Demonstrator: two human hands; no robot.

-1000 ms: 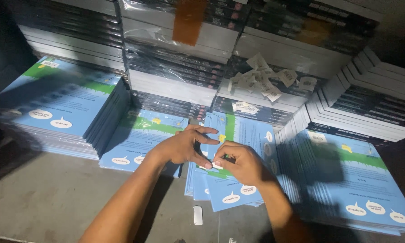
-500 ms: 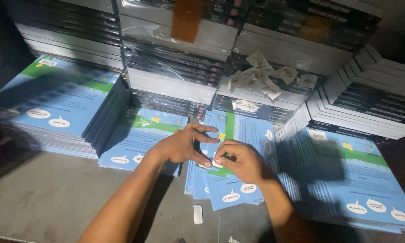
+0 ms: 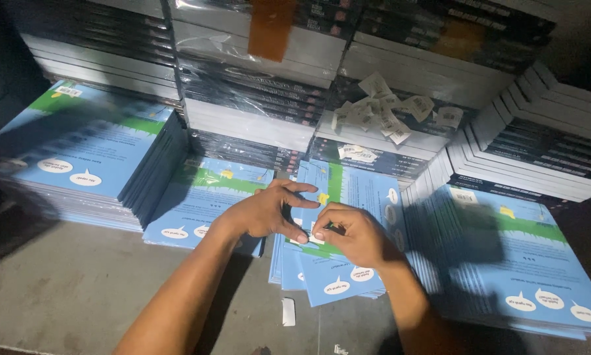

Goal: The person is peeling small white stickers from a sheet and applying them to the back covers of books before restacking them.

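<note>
Dim storage space, with a grey concrete floor (image 3: 78, 289) underneath and a wall of stacked dark-spined books (image 3: 256, 98) behind. Both hands meet over a fanned pile of blue booklets (image 3: 348, 263) lying directly beneath them. The left hand (image 3: 266, 213) pinches its thumb and forefinger together, the other fingers spread loose above; the right hand (image 3: 351, 236) curls its fingertips against the same spot. Between the two pinches sits a small white sticker (image 3: 308, 240), held at its edges by both hands and just above the top booklet's green band; how firmly each hand has it cannot be told, as the fingers cover most of it.

Left of the grip, just beyond the left wrist, lies a flat blue booklet stack (image 3: 203, 197), and farther left a taller stack of the same booklets (image 3: 92, 158). To the right of the right forearm another fanned row of blue booklets (image 3: 506, 263) slopes away. Above and beyond the grip, loose white label slips (image 3: 387, 112) lie heaped on the dark books. Below the hands, a white paper strip (image 3: 288, 313) rests on the floor.
</note>
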